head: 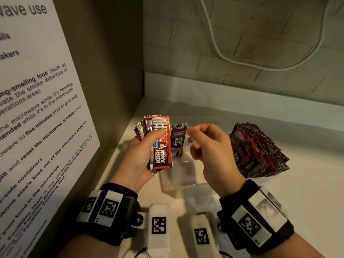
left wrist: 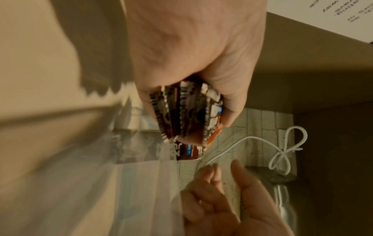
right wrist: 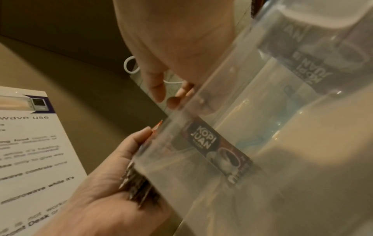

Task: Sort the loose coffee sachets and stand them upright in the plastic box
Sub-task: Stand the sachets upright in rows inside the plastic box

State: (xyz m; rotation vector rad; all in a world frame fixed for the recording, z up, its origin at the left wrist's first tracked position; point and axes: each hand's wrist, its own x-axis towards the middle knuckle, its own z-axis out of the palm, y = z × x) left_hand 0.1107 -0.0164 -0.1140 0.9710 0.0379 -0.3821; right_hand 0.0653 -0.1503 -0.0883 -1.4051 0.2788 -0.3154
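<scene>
My left hand (head: pixel 147 146) grips a fanned bundle of red and black coffee sachets (head: pixel 161 144), thumb across the front one; the bundle (left wrist: pixel 187 115) shows edge-on in the left wrist view. A clear plastic box (head: pixel 186 175) stands on the counter between my hands. A few dark sachets (head: pixel 178 141) stand upright at its left end, seen through the wall (right wrist: pixel 214 146) in the right wrist view. My right hand (head: pixel 204 144) hovers over the box with loosely curled fingers (right wrist: pixel 159 94) and holds nothing.
A white tray (head: pixel 264 176) heaped with several more sachets (head: pixel 256 151) sits right of the box. A printed microwave notice (head: pixel 37 108) covers the left wall. A white cable (head: pixel 223 56) hangs on the tiled back wall.
</scene>
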